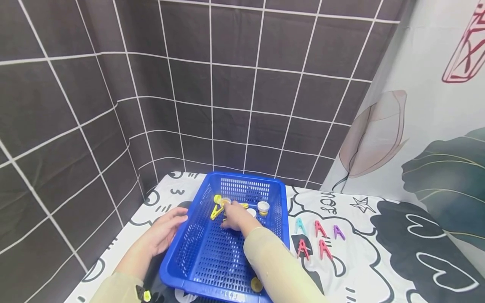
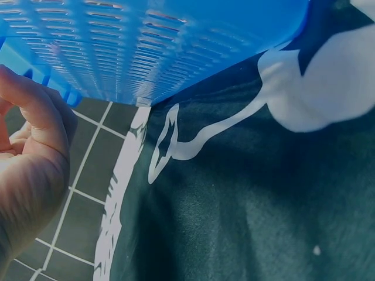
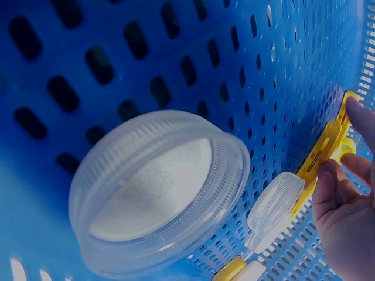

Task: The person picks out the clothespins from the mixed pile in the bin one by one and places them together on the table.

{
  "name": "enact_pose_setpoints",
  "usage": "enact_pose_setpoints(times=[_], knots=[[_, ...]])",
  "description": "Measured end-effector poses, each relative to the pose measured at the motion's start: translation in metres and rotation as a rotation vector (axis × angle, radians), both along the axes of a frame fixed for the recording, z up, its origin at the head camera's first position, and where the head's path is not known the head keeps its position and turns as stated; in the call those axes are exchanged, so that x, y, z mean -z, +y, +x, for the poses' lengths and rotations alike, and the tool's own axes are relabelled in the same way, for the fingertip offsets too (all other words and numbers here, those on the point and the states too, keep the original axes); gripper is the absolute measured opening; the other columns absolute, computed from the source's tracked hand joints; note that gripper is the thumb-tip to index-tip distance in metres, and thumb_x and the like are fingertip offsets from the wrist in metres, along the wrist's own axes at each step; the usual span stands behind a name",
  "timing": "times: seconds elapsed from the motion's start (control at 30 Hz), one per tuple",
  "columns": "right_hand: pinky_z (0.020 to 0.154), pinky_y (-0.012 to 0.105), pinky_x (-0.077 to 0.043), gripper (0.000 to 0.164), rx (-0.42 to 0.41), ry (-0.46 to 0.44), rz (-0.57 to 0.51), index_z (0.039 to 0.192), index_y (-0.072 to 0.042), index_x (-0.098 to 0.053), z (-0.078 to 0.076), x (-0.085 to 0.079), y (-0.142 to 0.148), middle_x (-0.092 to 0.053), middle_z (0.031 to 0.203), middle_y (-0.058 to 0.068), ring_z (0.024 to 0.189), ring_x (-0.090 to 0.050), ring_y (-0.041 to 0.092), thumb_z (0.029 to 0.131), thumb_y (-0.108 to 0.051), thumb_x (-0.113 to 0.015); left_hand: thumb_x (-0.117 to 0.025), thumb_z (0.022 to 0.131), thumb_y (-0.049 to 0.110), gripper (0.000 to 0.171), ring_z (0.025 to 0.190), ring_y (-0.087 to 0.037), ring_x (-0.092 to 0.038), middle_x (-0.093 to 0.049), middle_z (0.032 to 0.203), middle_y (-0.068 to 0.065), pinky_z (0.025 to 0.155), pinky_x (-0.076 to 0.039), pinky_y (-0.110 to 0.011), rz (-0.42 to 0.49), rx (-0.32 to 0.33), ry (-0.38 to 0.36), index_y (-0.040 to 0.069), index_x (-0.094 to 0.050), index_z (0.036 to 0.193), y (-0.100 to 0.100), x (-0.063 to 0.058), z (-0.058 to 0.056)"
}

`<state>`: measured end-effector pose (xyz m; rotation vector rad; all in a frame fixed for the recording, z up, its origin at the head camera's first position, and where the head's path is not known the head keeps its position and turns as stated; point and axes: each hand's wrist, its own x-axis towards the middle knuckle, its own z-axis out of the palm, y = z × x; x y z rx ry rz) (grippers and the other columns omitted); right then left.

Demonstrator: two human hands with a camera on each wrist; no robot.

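Note:
A blue perforated basket [image 1: 223, 285] stands on the patterned cloth. My right hand [image 1: 236, 216] reaches down inside it, finger and thumb spread apart at a yellow clothespin [image 3: 319, 152]; whether the fingertips press on it is unclear. Another yellow clothespin [image 1: 216, 212] lies just left of that hand. A clear round lid [image 3: 158, 193] looms close in the right wrist view, with a smaller clear lid [image 3: 275, 205] beyond. At the basket's left side, my left hand [image 1: 163, 231] is held with loosely bent fingers, near the rim and holding nothing.
A white cap [image 1: 263, 206] sits toward the basket's right wall, and a yellowish round cap [image 1: 256, 285] at its near right corner. Right of the basket lie a teal clothespin [image 1: 301, 226], a purple clothespin [image 1: 339, 232] and several red clothespins [image 1: 325, 249]. Dark gridded cloth [image 1: 235, 88] hangs behind.

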<state>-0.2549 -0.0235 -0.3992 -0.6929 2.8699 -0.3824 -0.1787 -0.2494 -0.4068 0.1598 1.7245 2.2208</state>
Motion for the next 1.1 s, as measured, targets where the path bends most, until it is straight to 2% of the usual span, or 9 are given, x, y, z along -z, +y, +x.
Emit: enact_pose_setpoints(times=[0.23, 0.43, 0.6, 0.77, 0.93, 1.1], knots=[[0.093, 0.039, -0.048, 0.044, -0.028, -0.008, 0.027, 0.109, -0.004, -0.062, 0.0011, 0.0002, -0.0007, -0.054, 0.114, 0.016, 0.103, -0.057, 0.027, 0.075, -0.025, -0.079, -0.048, 0.098, 0.016, 0.022, 0.08, -0.018, -0.065, -0.064, 0.097, -0.007, 0.068, -0.058, -0.034, -0.002, 0.0, 0.003, 0.009, -0.041, 0.117, -0.0004, 0.0013, -0.0003], [0.09, 0.037, -0.049, 0.038, -0.056, -0.011, 0.019, 0.099, -0.004, -0.064, 0.0019, 0.0025, -0.0021, -0.055, 0.11, 0.014, 0.096, -0.058, 0.024, 0.072, -0.025, -0.081, -0.047, 0.098, 0.016, 0.023, 0.08, -0.018, -0.065, -0.064, 0.097, -0.007, 0.068, -0.058, -0.034, -0.008, -0.001, 0.003, 0.008, -0.04, 0.118, -0.0003, 0.0013, -0.0001], [0.088, 0.034, -0.049, 0.034, -0.106, -0.002, 0.04, 0.103, -0.008, -0.067, 0.0049, 0.0023, -0.0023, -0.054, 0.104, 0.008, 0.092, -0.056, 0.019, 0.074, -0.022, -0.08, -0.047, 0.098, 0.015, 0.022, 0.08, -0.018, -0.065, -0.064, 0.097, -0.007, 0.068, -0.058, -0.034, -0.001, 0.001, -0.001, 0.008, -0.04, 0.118, 0.0, 0.0001, 0.0007], [0.092, 0.032, -0.047, 0.034, -0.143, -0.012, 0.054, 0.108, -0.014, -0.069, 0.0072, 0.0007, -0.0014, -0.056, 0.108, 0.005, 0.099, -0.056, 0.017, 0.077, -0.024, -0.077, -0.047, 0.098, 0.014, 0.021, 0.079, -0.018, -0.066, -0.064, 0.096, -0.008, 0.067, -0.058, -0.034, 0.016, 0.005, -0.003, 0.008, -0.041, 0.116, 0.0007, -0.0012, 0.0012], [0.094, 0.029, -0.045, 0.032, -0.202, 0.005, 0.036, 0.105, -0.013, -0.07, 0.0067, -0.0009, -0.0022, -0.062, 0.103, 0.0, 0.102, -0.056, 0.016, 0.077, -0.027, -0.077, -0.047, 0.098, 0.014, 0.022, 0.079, -0.018, -0.066, -0.064, 0.097, -0.008, 0.067, -0.058, -0.034, 0.013, 0.008, -0.004, 0.007, -0.04, 0.117, 0.0009, -0.0015, 0.0011], [0.088, 0.026, -0.047, 0.032, -0.239, 0.02, 0.029, 0.103, -0.012, -0.07, 0.0056, -0.0024, -0.0043, -0.066, 0.096, -0.003, 0.093, -0.059, 0.013, 0.077, -0.028, -0.077, -0.048, 0.097, 0.015, 0.024, 0.081, -0.018, -0.066, -0.064, 0.098, -0.008, 0.069, -0.058, -0.034, 0.001, 0.01, 0.002, 0.006, -0.039, 0.118, 0.0005, -0.0014, 0.001]])
